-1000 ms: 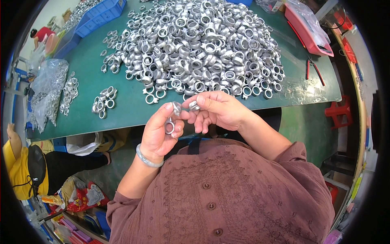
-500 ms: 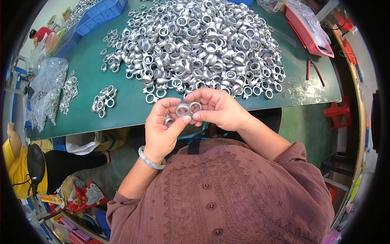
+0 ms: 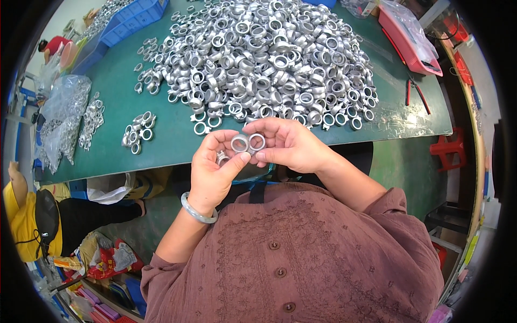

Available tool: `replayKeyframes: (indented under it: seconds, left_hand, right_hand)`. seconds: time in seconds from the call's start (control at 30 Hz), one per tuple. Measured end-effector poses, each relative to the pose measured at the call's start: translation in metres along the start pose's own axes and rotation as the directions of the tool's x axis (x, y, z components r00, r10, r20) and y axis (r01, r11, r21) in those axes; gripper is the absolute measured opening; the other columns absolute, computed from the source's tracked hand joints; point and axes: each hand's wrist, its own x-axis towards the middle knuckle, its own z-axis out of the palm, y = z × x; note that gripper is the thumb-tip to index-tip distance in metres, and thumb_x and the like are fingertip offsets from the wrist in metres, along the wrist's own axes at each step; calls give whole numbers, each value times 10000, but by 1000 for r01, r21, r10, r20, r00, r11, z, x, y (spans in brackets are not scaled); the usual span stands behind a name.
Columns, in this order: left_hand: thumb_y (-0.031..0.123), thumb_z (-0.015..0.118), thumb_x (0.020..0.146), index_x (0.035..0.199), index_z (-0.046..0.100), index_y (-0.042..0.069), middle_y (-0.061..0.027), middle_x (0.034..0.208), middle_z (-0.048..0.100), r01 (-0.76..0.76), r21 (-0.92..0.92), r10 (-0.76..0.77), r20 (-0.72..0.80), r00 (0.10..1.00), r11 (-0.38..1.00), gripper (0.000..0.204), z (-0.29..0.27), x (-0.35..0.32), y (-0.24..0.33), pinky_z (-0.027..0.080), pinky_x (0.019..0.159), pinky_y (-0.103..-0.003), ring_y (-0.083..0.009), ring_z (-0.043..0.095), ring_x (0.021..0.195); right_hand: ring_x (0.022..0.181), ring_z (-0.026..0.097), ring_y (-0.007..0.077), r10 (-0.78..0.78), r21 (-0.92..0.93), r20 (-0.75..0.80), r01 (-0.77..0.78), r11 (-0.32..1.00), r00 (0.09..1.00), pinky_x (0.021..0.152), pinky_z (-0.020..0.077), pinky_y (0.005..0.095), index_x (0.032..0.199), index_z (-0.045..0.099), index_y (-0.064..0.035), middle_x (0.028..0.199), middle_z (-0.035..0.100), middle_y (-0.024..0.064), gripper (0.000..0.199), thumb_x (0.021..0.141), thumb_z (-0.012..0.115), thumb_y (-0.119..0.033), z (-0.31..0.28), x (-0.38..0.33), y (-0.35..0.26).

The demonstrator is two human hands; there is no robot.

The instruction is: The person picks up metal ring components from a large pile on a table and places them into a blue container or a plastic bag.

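Two metal rings (image 3: pixel 233 143): stood side by side between both hands.
Left hand (image 3: pixel 211 167): gripped left ring (image 3: pixel 233 144), cupped third ring (image 3: pixel 220 155).
Right hand (image 3: pixel 291 146): pinched right ring (image 3: pixel 264 142).
Ring pile (image 3: pixel 269 64): lay beyond, on green table (image 3: pixel 175 140).

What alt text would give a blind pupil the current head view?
A person's left hand and right hand hold two silvery rings side by side, a third ring tucked in the left, before a green table bearing a heap of similar rings. A red-handled tool lies at right.

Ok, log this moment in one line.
left hand: holding left ring, another ring in palm | right hand: holding right ring | metal ring pile: on green table
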Motion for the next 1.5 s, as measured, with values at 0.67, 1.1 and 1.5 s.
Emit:
replayKeyframes:
  seconds: [0.67, 1.1, 1.5]
  left_hand:
    - [249, 357, 906, 1128, 455, -44, -178, 1086, 531, 185, -696, -230, 29, 973, 694, 381, -47, -7, -12, 439, 858, -338, -239, 534, 962]
    - [210, 344, 866, 1269, 342, -44, -227, 1244, 426, 172, -753, -102, 138, 985, 635, 476, -44, -10, -8, 347, 990, -408, -325, 432, 1152]
    - [160, 366, 843, 1308, 290, -41, -233, 1287, 383, 139, -800, -67, 123, 990, 583, 512, -43, -14, -8, 297, 1024, -432, -349, 369, 1204]
  right_hand:
    - [693, 538, 240, -221, -917, 319, 359, 175, 922, 561, 452, 309, 866, 544, -71, 822, 511, 63, 154, 718, 583, -90, 26, 4, 14]
    - [695, 489, 145, -175, -819, 523, 434, -376, 835, 534, 414, 254, 836, 579, -43, 838, 509, 26, 223, 649, 541, -158, 36, 6, 51]
    - [707, 530, 220, -197, -948, 310, 318, 5, 930, 563, 443, 302, 884, 578, -54, 830, 539, 62, 189, 708, 559, -119, 38, 6, 41]
